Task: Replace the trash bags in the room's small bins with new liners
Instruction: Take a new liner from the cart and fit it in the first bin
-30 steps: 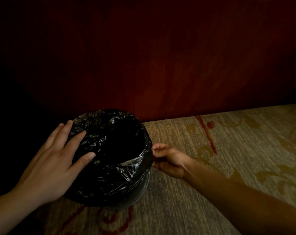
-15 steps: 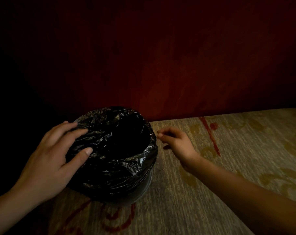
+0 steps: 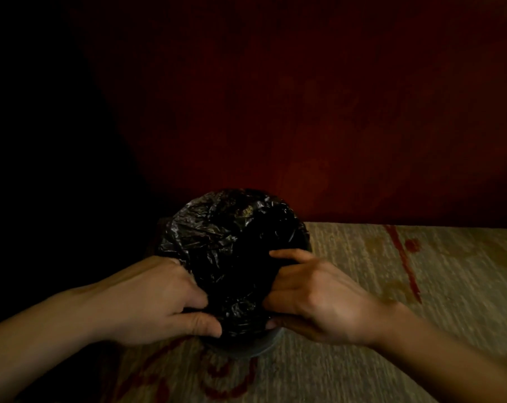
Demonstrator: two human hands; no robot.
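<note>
Both my hands are on the near side of the bin. My left hand [image 3: 159, 301] has thumb and fingers pinched into a fold of the black bag [image 3: 232, 242]. My right hand [image 3: 324, 298] is curled into the plastic just beside it, thumb tucked under the edge. The bag sits in the small bin [image 3: 246, 349], draped over its rim, on the patterned carpet [image 3: 420, 286] close to the dark red wall [image 3: 304, 112].

Honestly can't tell if it's the old bag or the fresh one, or if anything's inside, it's too dark in there.

My tip for this bit: grab a proper bunch of film, not a thin pinch, since I'd guess this stuff stretches and tears. Work the edge evenly round both sides of the rim. And don't yank, because the bin looks light enough to tip or slide.
</note>
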